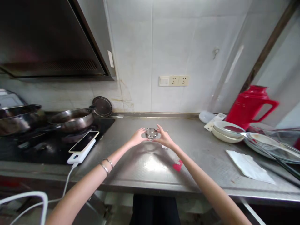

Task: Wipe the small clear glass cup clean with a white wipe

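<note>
between my two hands, over the middle of the steel counter (pixel 187 137), is a small round silvery object (pixel 151 132), its rim catching the light; i cannot tell whether it rests on the metal or is lifted a little off it. my left hand (pixel 137 137) curves half open at one side of it, and my right hand (pixel 164 137) does the same at the other, thumbs nearest me and fingers beyond. the fingertips come right up to the edge, but i cannot tell whether either hand has a firm hold.

two bracelets (pixel 104 168) circle my left forearm. beside my right forearm, a red patch (pixel 177 166) shows on the counter. to the left, a phone (pixel 84 141) lies on a white power bank (pixel 81 157) with a white cable (pixel 67 181) running from it, by the black cooktop (pixel 106 125), where a frying pan (pixel 76 124) and a pot (pixel 18 123) sit. to the right are stacked bowls (pixel 226 137), a red thermos jug (pixel 245 107) and a white napkin (pixel 249 167).
</note>
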The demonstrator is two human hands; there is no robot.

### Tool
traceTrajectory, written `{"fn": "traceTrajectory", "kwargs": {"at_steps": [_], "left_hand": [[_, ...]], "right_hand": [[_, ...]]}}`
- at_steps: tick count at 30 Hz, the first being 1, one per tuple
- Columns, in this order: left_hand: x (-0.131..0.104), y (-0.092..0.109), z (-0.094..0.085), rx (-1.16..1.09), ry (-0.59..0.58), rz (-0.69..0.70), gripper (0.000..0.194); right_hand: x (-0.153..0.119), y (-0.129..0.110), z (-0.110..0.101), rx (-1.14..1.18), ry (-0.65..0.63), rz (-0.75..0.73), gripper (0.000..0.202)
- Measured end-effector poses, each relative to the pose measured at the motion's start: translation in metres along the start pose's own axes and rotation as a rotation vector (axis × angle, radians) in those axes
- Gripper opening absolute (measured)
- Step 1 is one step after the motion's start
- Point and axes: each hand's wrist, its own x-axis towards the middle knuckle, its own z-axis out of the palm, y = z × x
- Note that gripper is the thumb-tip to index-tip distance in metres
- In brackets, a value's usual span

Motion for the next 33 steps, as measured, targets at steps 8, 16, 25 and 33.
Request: {"fn": "traceTrajectory", "kwargs": {"at_steps": [8,16,25,33], "left_hand": [[-0.067,-0.097,-0.055,0.095,0.08,-0.187,0.065],[-0.093,-0.131,-0.056,0.156,0.025,-0.232,0.061],[-0.093,-0.136,-0.046,0.156,-0.01,-0.239,0.062],[-0.096,-0.131,-0.047,0.159,-0.089,-0.223,0.076]], "right_hand": [[0.043,-0.045,0.112,0.083,-0.154,-0.044,0.11],[0.038,-0.051,0.149,0.066,-0.225,-0.048,0.106],[0.032,-0.044,0.151,0.034,-0.222,-0.008,0.104],[0.029,-0.04,0.151,0.003,-0.232,-0.046,0.103]]}}
